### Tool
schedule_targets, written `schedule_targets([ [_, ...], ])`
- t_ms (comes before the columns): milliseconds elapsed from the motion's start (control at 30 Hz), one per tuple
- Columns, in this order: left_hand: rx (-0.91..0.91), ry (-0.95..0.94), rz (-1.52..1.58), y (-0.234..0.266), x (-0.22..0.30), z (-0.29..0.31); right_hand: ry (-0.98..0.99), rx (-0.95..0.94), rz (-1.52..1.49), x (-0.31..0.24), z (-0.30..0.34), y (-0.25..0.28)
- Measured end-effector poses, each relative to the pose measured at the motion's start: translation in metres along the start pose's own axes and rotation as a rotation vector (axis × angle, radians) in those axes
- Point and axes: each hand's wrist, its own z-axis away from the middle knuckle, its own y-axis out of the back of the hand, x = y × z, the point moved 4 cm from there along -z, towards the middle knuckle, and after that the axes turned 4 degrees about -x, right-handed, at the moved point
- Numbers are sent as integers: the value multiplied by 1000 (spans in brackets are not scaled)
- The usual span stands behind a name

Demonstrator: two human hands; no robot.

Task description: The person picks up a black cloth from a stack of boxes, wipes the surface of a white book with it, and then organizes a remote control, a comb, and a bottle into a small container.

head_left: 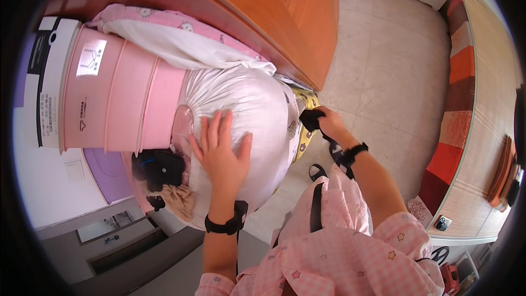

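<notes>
Rightward stretches pale tiled floor [383,82]; the left hand [222,151] touches white fabric [257,98].

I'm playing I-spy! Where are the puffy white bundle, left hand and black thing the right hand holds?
White bundle [266,123]: head view, on its bulging side.
Left hand [220,155]: head view, on its back.
Black thing [311,120]: head view, on its middle.

Two hands [219,145] [330,123]; two wristbands [220,227] [353,154]; one bundle [246,98]

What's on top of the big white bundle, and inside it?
The left hand lies spread on the white bundle. Whatever is inside can't be seen; its cloth covers it.
</notes>
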Motion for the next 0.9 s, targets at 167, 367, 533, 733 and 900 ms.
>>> schedule_targets([
  [167, -21, -86, -32, -8, 28, 2, 104, 47, -541, -63, -3, -12],
  [367, -184, -134, -182, -26, 47, -10, 420, 200, -487, -85, -12, -69],
  [533, -161, -137, -172, -23, 40, -10, 27, -28, -170, 15, 3, -70],
  [733, -139, -141, -166, -11, 28, 10, 335, 283, -529, -34, 45, -63],
  [900, -155, -41, -250, 13, 1, 53, 584, 297, 68, -139, 76, -85],
])
